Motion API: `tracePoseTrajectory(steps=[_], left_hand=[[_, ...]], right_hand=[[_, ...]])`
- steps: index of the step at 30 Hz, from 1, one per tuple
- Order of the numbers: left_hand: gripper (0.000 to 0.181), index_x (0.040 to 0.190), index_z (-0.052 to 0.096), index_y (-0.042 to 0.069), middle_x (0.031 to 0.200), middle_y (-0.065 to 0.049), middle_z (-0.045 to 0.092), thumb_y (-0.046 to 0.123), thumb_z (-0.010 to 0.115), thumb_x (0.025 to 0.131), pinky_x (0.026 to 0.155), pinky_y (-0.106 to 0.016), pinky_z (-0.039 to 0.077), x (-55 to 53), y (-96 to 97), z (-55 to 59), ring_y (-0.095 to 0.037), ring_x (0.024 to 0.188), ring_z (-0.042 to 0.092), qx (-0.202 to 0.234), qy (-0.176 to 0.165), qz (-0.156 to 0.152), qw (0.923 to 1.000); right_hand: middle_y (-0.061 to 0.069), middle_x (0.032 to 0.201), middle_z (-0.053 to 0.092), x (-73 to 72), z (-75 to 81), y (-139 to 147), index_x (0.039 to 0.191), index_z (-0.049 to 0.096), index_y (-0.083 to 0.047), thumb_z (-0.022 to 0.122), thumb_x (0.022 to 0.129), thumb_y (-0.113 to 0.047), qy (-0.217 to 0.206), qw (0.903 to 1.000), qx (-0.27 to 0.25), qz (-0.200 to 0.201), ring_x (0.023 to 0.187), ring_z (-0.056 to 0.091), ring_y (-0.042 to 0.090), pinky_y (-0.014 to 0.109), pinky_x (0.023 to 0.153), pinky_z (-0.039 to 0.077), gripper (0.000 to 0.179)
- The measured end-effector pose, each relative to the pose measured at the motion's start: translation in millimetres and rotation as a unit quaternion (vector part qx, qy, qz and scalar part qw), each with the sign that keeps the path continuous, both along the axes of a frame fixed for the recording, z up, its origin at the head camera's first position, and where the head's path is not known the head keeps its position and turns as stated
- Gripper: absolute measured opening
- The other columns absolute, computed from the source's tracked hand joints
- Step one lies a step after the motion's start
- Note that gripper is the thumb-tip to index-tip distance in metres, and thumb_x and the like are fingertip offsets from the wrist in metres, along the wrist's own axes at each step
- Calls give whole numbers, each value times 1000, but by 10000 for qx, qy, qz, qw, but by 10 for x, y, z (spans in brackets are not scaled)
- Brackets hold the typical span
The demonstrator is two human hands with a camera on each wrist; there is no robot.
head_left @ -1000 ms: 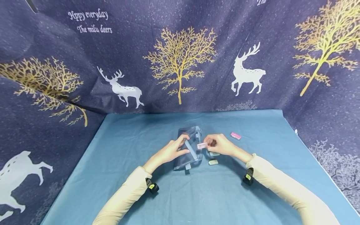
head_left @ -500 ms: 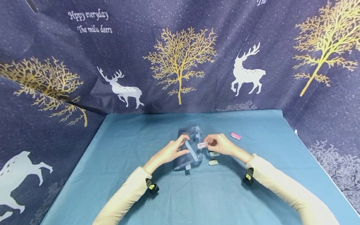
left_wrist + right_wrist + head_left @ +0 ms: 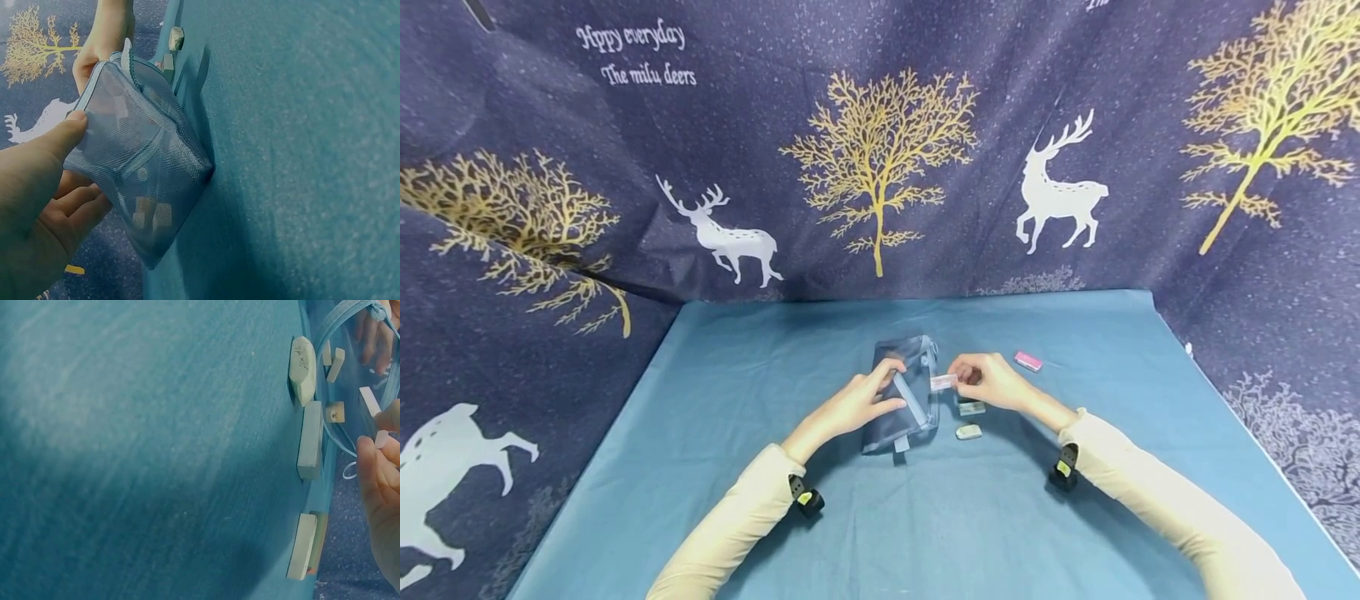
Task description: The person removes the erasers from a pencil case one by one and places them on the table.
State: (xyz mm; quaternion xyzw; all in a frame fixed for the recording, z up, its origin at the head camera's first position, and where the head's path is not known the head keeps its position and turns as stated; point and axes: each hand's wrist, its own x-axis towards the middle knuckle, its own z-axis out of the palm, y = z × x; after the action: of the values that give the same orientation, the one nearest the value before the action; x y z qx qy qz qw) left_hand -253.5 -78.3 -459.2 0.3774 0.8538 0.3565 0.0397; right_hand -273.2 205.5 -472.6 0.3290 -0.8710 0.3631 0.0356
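My left hand [image 3: 865, 400] grips the edge of a blue mesh zip pouch [image 3: 159, 131], thumb on one side and fingers on the other. Its zipped mouth is spread open toward the right. Through the mesh, several small pale blocks [image 3: 153, 212] show inside. Between thumb and fingertips, my right hand [image 3: 988, 383] pinches a small white-and-pink eraser [image 3: 943, 382] right at the pouch's mouth. In the right wrist view, the fingers hide part of that eraser.
A worn pale eraser [image 3: 968, 432] and a grey-blue block [image 3: 310, 440] lie on the blue cloth [image 3: 880, 533] just right of the pouch. Farther right and back is a pink eraser [image 3: 1028, 361]. A patterned dark curtain [image 3: 737, 125] hangs behind the table.
My right hand has shifted slightly right and away from me with the eraser, showing more of the block below it. The left hand and pouch hold still.
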Motion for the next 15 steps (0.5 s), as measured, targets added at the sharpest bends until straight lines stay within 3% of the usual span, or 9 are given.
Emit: tracePoseTrajectory(steps=[15], left_hand=[[45,125,35,21,134,-14,49,30,59,88,85,-32,51,-1,16,-27,-24,116,54,-9,100,-8,9999]], right_hand=[[-7,75,63,-56,0,34,92,64,-19,65,80,-12,92,9998,-81,-163,64,59,2,20,62,52,15]])
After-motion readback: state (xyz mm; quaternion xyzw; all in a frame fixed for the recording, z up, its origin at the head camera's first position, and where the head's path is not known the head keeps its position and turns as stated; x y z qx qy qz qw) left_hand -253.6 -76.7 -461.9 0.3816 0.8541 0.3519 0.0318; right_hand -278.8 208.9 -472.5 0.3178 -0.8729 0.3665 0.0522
